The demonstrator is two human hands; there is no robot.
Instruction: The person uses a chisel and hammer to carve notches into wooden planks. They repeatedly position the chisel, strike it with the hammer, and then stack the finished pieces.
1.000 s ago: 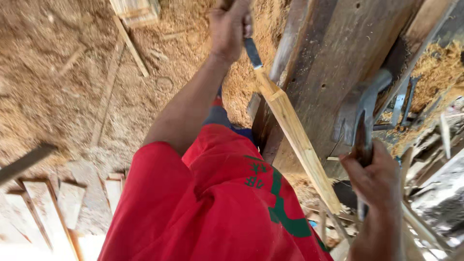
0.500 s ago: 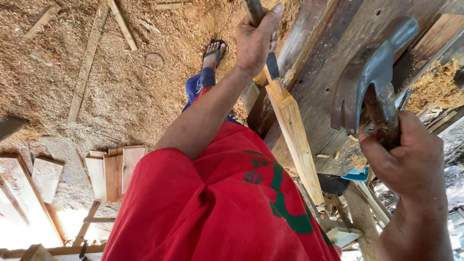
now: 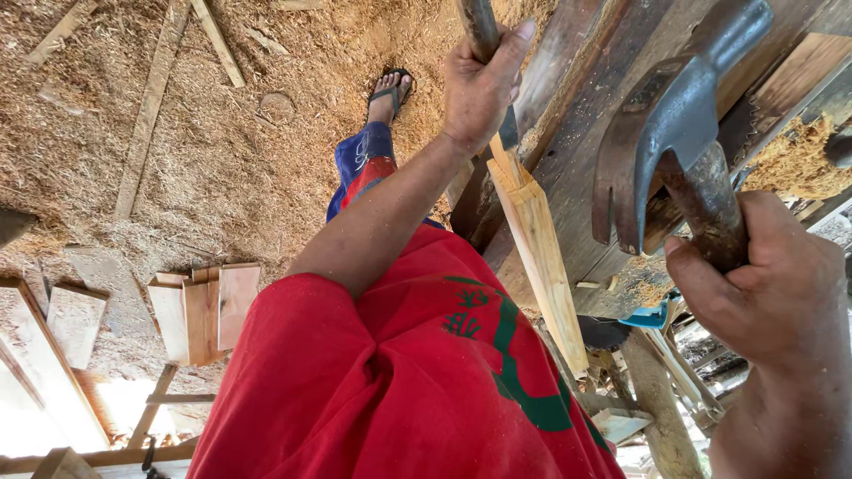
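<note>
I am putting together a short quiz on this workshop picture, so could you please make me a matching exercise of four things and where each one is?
Things:
1. hammer
2. chisel
3. pale wood strip
4. short boards

Places:
A. on the sawdust floor, lower left
B. in the right hand, head raised
C. under the blade, lying along the dark workbench
D. in the left hand, handle gripped near the top edge of the picture

Pairs: 1-B, 2-D, 3-C, 4-A
</note>
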